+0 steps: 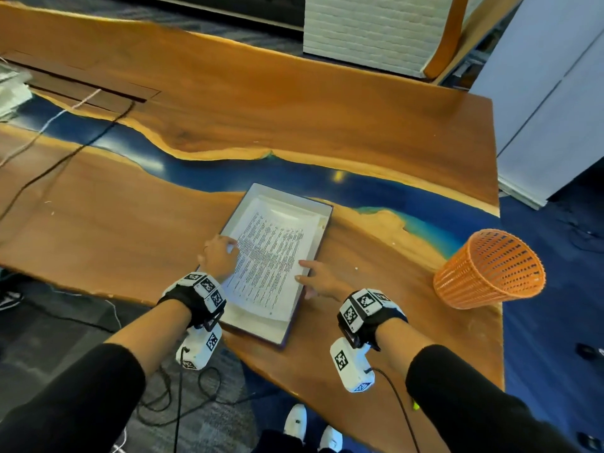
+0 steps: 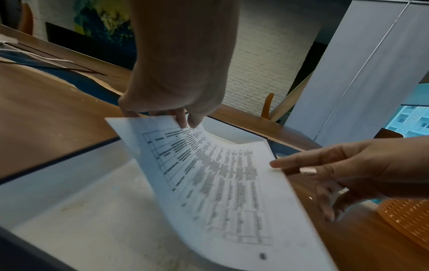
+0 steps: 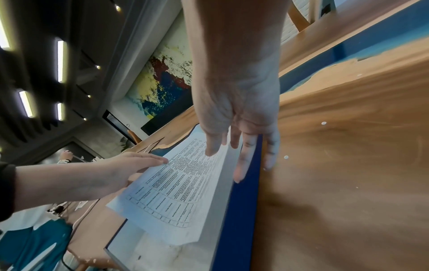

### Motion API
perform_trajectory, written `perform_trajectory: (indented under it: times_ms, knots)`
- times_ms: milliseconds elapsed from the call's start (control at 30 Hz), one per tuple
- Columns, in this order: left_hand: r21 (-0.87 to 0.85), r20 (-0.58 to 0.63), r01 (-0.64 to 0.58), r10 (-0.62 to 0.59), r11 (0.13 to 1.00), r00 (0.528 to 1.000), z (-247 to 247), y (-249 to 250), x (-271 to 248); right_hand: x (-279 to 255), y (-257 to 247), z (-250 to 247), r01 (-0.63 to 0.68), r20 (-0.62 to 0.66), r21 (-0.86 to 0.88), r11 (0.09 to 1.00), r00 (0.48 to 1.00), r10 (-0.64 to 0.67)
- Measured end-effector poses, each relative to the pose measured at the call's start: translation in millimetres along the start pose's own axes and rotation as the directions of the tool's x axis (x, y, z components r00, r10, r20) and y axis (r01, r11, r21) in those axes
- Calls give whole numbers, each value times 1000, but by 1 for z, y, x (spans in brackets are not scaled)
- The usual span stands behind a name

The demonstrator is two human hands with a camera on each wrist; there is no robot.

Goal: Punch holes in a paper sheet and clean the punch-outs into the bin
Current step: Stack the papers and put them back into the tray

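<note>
A printed paper sheet [image 1: 271,256] lies in a shallow white tray with blue sides [image 1: 284,197] near the table's front edge. My left hand [image 1: 219,256] pinches the sheet's left edge and holds it raised, so the paper [image 2: 220,183] curves up off the tray floor [image 2: 69,201]. My right hand [image 1: 313,276] lies with straight fingers at the sheet's right edge: the thumb rests on the paper [image 3: 181,192], and the other fingers [image 3: 241,165] lie along the tray's blue rim [image 3: 236,220]. An orange mesh bin [image 1: 490,269] stands to the right.
A few small white punch-outs [image 3: 323,123] lie on the wood right of the tray. Cables [image 1: 65,152] run across the table's left part. The bin [image 2: 408,216] stands close to the table's right edge. No hole punch is in view.
</note>
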State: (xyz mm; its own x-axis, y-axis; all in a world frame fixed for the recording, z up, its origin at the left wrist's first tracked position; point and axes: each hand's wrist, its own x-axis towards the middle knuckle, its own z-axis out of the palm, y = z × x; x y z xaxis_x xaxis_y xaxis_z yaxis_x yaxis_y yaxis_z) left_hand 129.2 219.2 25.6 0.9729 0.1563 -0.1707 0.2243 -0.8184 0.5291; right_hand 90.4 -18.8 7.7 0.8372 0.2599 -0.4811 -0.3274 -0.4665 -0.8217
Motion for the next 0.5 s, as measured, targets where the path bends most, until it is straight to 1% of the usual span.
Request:
perform_trajectory:
  times_ms: [67, 100, 200, 267, 333, 400, 500]
  knots:
    - [54, 25, 21, -22, 998, 999, 1, 4, -1, 0, 4, -1, 24, 28, -28, 999, 999, -23]
    - [58, 23, 20, -22, 998, 1000, 2, 5, 0, 0, 7, -1, 57, 2, -30, 998, 998, -57]
    - [45, -8, -39, 39, 998, 999, 6, 13, 1, -6, 13, -4, 150, -180, -26, 988, 972, -152]
    - [46, -5, -103, 103, 994, 995, 11, 25, 4, -13, 16, -12, 165, -270, -70, 984, 946, -178]
    - [39, 15, -163, 162, 986, 987, 18, 43, 5, -22, 26, -26, 161, -331, -136, 978, 923, -198]
    - [11, 39, -225, 224, 974, 974, 29, 66, 3, -34, 41, -44, 135, -398, -154, 979, 898, -186]
    - [-31, 103, -363, 364, 931, 926, 54, 102, -5, -60, 72, -73, -3, -489, -159, 987, 869, -76]
